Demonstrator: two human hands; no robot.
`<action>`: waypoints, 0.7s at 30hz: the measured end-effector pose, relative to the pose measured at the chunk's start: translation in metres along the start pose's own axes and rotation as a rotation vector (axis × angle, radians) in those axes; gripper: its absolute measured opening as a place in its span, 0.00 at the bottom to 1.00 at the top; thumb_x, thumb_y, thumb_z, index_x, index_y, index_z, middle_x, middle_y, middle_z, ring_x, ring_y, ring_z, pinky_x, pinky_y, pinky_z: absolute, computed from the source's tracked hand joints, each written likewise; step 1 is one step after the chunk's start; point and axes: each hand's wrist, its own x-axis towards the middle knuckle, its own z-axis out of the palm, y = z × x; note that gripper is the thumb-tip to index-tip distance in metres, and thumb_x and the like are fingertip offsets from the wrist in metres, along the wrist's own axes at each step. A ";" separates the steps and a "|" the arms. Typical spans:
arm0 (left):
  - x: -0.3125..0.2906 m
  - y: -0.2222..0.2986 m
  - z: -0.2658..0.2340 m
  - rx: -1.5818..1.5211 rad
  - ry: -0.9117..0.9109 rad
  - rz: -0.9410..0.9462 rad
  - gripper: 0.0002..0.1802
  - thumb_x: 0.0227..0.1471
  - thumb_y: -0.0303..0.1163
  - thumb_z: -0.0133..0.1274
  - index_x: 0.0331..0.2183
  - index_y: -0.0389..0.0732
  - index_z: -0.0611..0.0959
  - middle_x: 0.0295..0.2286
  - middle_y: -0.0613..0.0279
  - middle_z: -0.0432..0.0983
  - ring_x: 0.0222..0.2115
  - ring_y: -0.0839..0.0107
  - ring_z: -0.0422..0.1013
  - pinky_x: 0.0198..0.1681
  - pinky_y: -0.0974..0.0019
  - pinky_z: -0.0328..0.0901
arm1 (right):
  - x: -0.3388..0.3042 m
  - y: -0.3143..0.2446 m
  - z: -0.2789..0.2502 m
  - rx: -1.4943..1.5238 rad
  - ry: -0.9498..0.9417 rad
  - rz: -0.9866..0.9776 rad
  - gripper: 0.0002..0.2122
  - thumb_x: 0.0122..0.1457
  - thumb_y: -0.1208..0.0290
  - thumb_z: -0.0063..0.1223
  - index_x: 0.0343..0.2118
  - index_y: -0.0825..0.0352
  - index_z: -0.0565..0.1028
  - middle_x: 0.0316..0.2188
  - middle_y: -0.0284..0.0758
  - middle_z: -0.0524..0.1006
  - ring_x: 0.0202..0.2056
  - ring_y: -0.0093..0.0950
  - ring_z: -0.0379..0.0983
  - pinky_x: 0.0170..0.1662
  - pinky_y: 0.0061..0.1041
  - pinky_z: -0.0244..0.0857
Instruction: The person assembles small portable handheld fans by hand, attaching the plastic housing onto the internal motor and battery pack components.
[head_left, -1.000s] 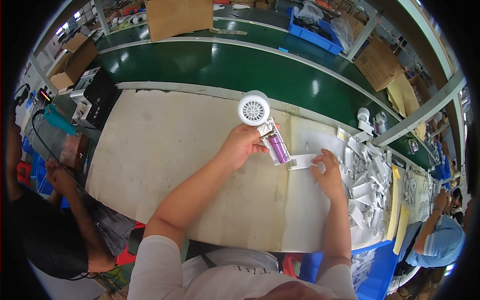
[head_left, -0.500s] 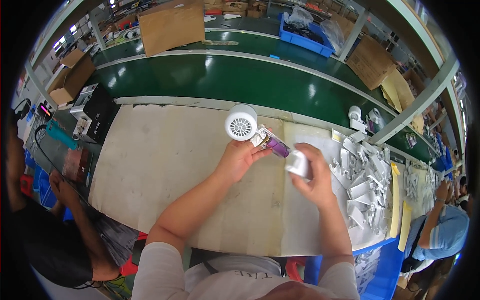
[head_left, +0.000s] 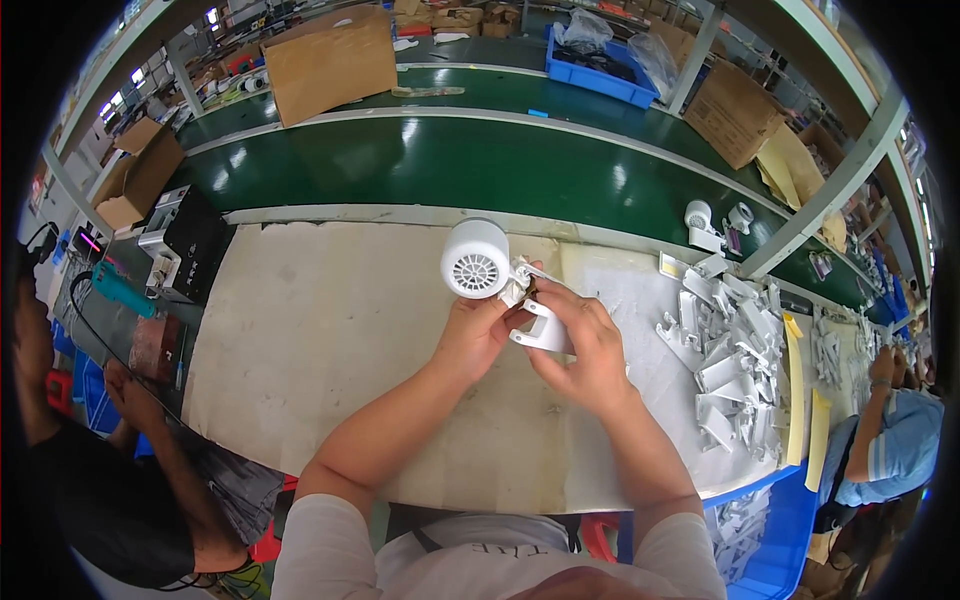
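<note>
My left hand (head_left: 470, 338) is closed on a small white handheld fan (head_left: 476, 258), just below its round head with the slotted grille. The fan's open handle part points toward my right hand. Between thumb and fingers, my right hand (head_left: 588, 350) grips a white plastic handle cover (head_left: 541, 330) close against the fan's handle. My fingers hide most of the handle's inside and the purple cell in it. To the right of my hands a heap of white plastic shell pieces (head_left: 728, 350) covers that end of the table.
The work table (head_left: 320, 320) borders a green conveyor (head_left: 420, 165). More fan parts (head_left: 704, 224) stand on the belt at right. A blue bin (head_left: 765, 540) of parts sits low at right. A teal electric screwdriver (head_left: 122, 290) lies left, near a co-worker's hand (head_left: 133, 395).
My right hand has brought the white cover leftward to the fan's handle, and its fingers now hide the purple cell. My left hand keeps its hold on the fan.
</note>
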 end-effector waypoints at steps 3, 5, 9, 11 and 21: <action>0.000 -0.001 -0.002 -0.015 0.002 0.033 0.21 0.50 0.30 0.49 0.47 0.40 0.68 0.47 0.59 0.67 0.43 0.72 0.66 0.43 0.68 0.63 | 0.001 -0.001 0.000 0.046 -0.026 0.037 0.26 0.38 0.74 0.60 0.44 0.65 0.66 0.45 0.40 0.70 0.40 0.38 0.70 0.41 0.31 0.64; 0.001 -0.004 -0.006 0.065 0.007 0.060 0.18 0.52 0.25 0.47 0.46 0.38 0.71 0.45 0.59 0.68 0.45 0.69 0.67 0.48 0.63 0.64 | 0.002 -0.001 -0.002 0.128 0.004 0.064 0.25 0.38 0.76 0.61 0.43 0.67 0.66 0.43 0.42 0.71 0.40 0.37 0.70 0.42 0.28 0.64; 0.000 -0.006 -0.004 0.184 -0.031 0.065 0.18 0.51 0.23 0.46 0.46 0.37 0.71 0.46 0.58 0.68 0.45 0.67 0.66 0.49 0.62 0.63 | -0.004 0.008 -0.006 0.187 -0.048 0.162 0.26 0.39 0.76 0.62 0.44 0.67 0.65 0.42 0.43 0.71 0.41 0.38 0.70 0.45 0.28 0.64; 0.002 -0.009 -0.004 0.133 -0.002 0.044 0.18 0.51 0.23 0.45 0.47 0.37 0.70 0.46 0.56 0.67 0.46 0.66 0.66 0.50 0.60 0.63 | -0.005 0.011 -0.007 0.277 -0.063 0.190 0.27 0.39 0.78 0.61 0.46 0.67 0.64 0.41 0.42 0.71 0.41 0.37 0.70 0.45 0.28 0.63; 0.000 -0.011 0.001 -0.015 0.117 0.042 0.23 0.53 0.30 0.44 0.51 0.36 0.63 0.50 0.55 0.62 0.51 0.64 0.60 0.54 0.57 0.57 | -0.001 0.003 -0.001 -0.268 0.083 0.043 0.29 0.36 0.74 0.63 0.47 0.63 0.68 0.41 0.34 0.73 0.39 0.34 0.66 0.41 0.30 0.61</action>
